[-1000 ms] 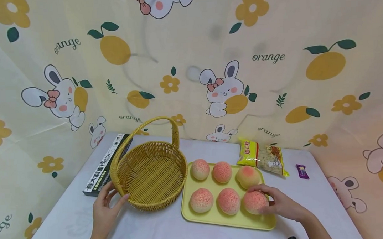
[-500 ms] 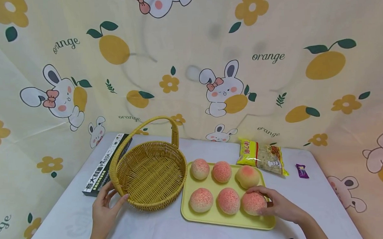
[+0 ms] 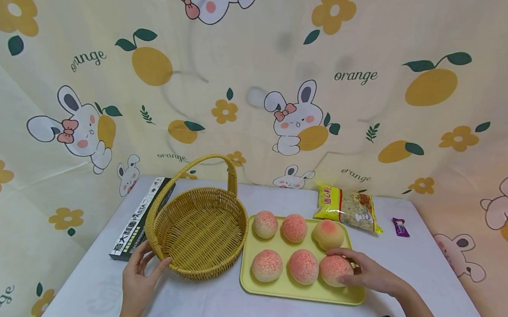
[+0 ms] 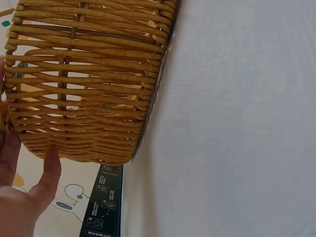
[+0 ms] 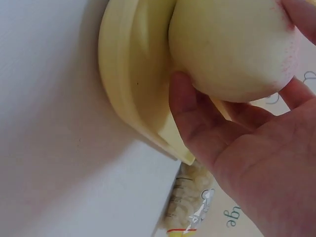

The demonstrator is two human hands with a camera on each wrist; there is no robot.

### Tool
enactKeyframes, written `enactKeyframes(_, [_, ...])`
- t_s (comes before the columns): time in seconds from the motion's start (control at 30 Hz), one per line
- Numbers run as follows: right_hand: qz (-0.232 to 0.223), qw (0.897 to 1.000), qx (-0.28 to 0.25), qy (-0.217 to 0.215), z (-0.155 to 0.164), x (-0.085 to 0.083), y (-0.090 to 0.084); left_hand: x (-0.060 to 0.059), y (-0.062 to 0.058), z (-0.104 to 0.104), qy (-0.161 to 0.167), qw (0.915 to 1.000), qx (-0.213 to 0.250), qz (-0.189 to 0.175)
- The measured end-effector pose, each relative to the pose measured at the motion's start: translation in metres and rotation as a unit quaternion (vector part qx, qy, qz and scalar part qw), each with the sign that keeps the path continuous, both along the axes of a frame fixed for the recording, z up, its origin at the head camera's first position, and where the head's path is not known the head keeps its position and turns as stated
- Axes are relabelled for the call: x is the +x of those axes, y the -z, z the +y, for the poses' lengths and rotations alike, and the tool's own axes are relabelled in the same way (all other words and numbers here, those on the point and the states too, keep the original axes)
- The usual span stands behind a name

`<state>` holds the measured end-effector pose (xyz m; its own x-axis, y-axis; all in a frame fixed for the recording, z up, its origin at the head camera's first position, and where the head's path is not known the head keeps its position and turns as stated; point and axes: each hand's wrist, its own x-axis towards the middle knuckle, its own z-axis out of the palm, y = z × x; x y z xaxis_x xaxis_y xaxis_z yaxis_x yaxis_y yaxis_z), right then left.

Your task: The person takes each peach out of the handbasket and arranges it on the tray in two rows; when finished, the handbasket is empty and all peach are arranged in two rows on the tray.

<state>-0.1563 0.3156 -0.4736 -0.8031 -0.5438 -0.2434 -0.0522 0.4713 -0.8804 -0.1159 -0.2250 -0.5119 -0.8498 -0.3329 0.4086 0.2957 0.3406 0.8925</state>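
Observation:
Several pink-speckled peach buns sit in two rows on a yellow tray (image 3: pixel 285 289). My right hand (image 3: pixel 363 269) curls round the front right bun (image 3: pixel 334 268), thumb and fingers on its sides; in the right wrist view the bun (image 5: pixel 232 47) lies against my fingers (image 5: pixel 197 118) over the tray rim (image 5: pixel 123 84). An empty wicker basket (image 3: pixel 201 229) with a hoop handle stands left of the tray. My left hand (image 3: pixel 140 272) holds its near left wall; its weave (image 4: pixel 84 84) fills the left wrist view, with my fingers (image 4: pixel 47 173) against it.
A black pasta box (image 3: pixel 141 218) lies behind the basket at the left. A yellow snack bag (image 3: pixel 347 211) and a small purple wrapper (image 3: pixel 401 227) lie behind the tray at the right. A printed cloth hangs behind the white table (image 3: pixel 209 307).
The front right bun and my right hand have shifted slightly left on the tray. The left hand and basket have stayed put.

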Motion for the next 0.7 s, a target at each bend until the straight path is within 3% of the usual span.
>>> enactKeyframes(0.7, [-0.004, 0.999, 0.053, 0.012, 0.0065, 0.0015, 0.0007, 0.0004, -0.0005, -0.0006, 0.000, 0.9999, 0.005, -0.013])
